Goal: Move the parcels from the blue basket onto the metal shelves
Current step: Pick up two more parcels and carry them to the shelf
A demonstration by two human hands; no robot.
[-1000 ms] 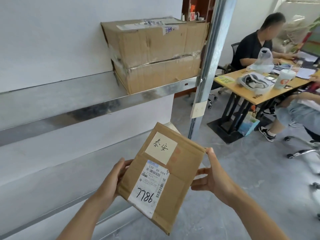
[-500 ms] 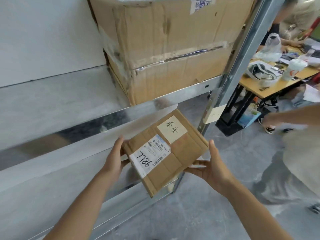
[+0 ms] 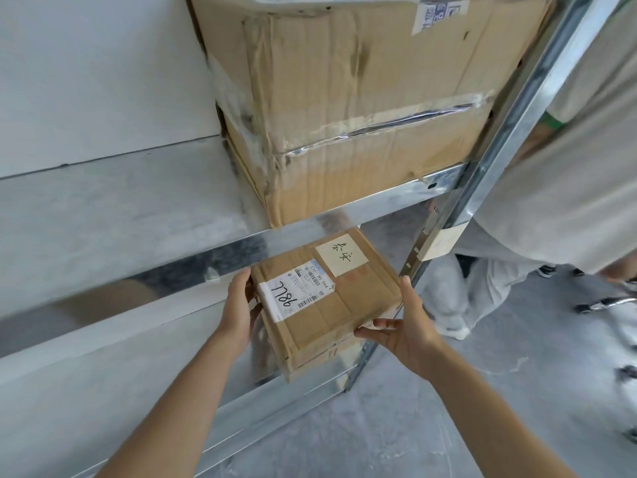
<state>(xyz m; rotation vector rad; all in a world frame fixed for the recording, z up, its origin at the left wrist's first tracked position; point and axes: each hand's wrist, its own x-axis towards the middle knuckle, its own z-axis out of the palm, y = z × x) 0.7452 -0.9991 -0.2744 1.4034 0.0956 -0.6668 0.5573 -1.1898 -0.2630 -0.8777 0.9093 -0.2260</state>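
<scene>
A flat brown cardboard parcel (image 3: 339, 305) with a white label marked 7786 and a cream sticker sits between both hands. My left hand (image 3: 238, 307) grips its left edge; my right hand (image 3: 405, 327) holds its right side from below. The parcel's far end is under the front rail of the upper metal shelf (image 3: 138, 270), over the right end of the lower metal shelf (image 3: 258, 401). Whether it rests on that shelf I cannot tell. The blue basket is not in view.
A large taped cardboard box (image 3: 362, 108) fills the right end of the upper shelf, against the metal upright (image 3: 489, 167). A white wall stands behind the shelves. A person in light clothes (image 3: 568, 184) stands close on the right, on the grey floor.
The camera has come closer to the shelves. Both hands have carried the parcel forward and under the upper shelf's rail. The person on the right has come nearer.
</scene>
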